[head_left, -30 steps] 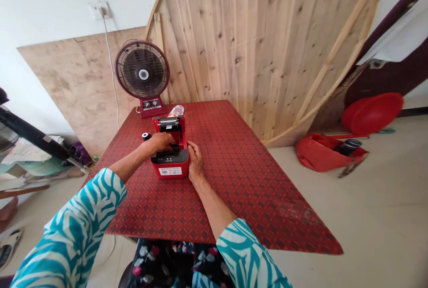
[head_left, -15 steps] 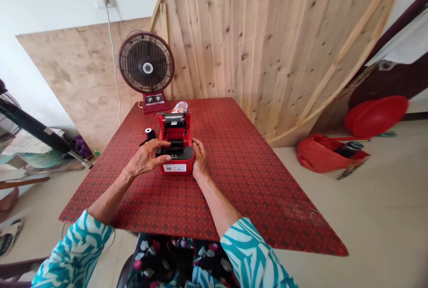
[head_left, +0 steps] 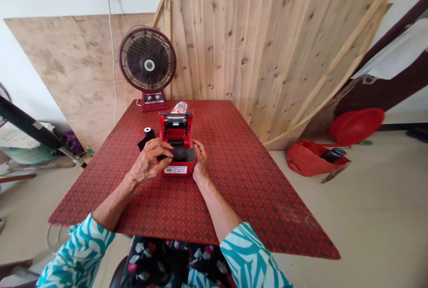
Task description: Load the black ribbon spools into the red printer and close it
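Observation:
A small red-and-black printer (head_left: pixel 191 166) stands on the table with its lid (head_left: pixel 175 121) raised and a white label on its front. My left hand (head_left: pixel 152 158) is at the printer's left front, thumb and fingers pinched together on a dark strip (head_left: pixel 179 153) that lies across the front edge of the opening. Whether the strip joins anything inside the printer is hidden. Against the printer's right side, my right hand (head_left: pixel 200 161) is curled and grips it. Just left of the printer stands a black roll (head_left: pixel 149 133) with a white core, a dark flap loose beside it.
A clear bottle (head_left: pixel 180 107) lies behind the printer. At the far left corner of the table (head_left: pixel 250 181) stands a dark red fan (head_left: pixel 149 65). Wooden boards (head_left: pixel 234 34) lean on the wall behind. A red bag (head_left: pixel 304 158) and red basin (head_left: pixel 357 125) are on the floor at right.
My left fingers have closed from a spread pose, and a dark strip now shows over the printer's front edge. My right hand stays on the printer. The camera view has shifted slightly.

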Demonstrator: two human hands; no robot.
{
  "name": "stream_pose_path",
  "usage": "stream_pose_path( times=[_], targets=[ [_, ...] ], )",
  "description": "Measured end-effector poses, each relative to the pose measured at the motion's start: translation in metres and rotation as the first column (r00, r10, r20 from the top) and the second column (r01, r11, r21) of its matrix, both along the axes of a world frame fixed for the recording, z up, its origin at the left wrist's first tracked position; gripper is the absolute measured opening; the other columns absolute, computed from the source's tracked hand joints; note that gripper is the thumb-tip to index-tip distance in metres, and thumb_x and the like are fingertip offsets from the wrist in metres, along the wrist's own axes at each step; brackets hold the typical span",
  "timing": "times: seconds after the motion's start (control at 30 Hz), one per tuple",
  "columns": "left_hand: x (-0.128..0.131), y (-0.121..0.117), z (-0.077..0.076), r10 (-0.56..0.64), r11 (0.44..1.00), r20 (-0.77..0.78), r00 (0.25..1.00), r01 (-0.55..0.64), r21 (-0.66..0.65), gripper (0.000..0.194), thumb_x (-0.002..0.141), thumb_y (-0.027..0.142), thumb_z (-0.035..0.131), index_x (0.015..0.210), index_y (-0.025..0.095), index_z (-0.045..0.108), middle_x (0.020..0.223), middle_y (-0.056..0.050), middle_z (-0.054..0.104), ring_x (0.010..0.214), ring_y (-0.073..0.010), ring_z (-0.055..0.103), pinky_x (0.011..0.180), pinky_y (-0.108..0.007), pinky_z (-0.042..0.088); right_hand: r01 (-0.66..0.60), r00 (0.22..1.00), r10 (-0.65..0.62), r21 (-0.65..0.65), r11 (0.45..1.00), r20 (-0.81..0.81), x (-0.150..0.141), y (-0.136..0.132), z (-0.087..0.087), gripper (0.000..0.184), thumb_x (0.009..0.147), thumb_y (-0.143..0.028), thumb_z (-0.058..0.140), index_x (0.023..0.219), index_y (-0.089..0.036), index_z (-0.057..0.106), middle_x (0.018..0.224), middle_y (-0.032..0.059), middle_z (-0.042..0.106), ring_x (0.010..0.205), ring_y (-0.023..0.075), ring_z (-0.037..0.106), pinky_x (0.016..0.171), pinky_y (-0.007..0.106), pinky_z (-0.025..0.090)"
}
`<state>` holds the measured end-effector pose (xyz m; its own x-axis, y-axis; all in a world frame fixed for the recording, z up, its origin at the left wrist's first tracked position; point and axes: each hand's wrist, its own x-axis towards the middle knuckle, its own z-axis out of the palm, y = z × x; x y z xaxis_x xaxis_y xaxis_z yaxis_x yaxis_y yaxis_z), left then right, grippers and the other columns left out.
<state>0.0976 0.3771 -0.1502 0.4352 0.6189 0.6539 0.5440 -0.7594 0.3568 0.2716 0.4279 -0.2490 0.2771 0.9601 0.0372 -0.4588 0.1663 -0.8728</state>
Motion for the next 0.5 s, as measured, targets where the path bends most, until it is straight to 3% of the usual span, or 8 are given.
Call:
stream_pose_path(
  times=[0.33,0.5],
  targets=[
    [-0.006,-0.002,-0.012,-0.080,0.970,-0.080,0.994,0.096,0.222,0.014,0.083,0.015,0.061,0.095,0.020,0.065,0.111,-0.008,0.067,0.113,-0.0216,0.060,0.109,-0.046,0.037,-0.025,0.998,0.020,-0.087,0.996,-0.053,0.003,-0.006,0.009,0.052,0.065,-0.056,0.071,0.102,-0.020,0.066,0.087,0.0013,0.069,0.072,0.0159,0.058,0.068,0.029,0.044],
    [-0.006,-0.005,-0.016,-0.053,0.961,-0.100,0.994,0.078,0.264,0.018,0.082,0.015,0.061,0.100,0.021,0.064,0.113,-0.009,0.067,0.116,-0.0234,0.058,0.107,-0.048,0.039,0.000,0.998,0.004,-0.062,0.998,0.058,0.015,0.027,0.031,0.052,0.071,-0.059,0.065,0.110,-0.025,0.065,0.108,0.0043,0.069,0.096,0.0199,0.063,0.081,0.032,0.047]
  ],
)
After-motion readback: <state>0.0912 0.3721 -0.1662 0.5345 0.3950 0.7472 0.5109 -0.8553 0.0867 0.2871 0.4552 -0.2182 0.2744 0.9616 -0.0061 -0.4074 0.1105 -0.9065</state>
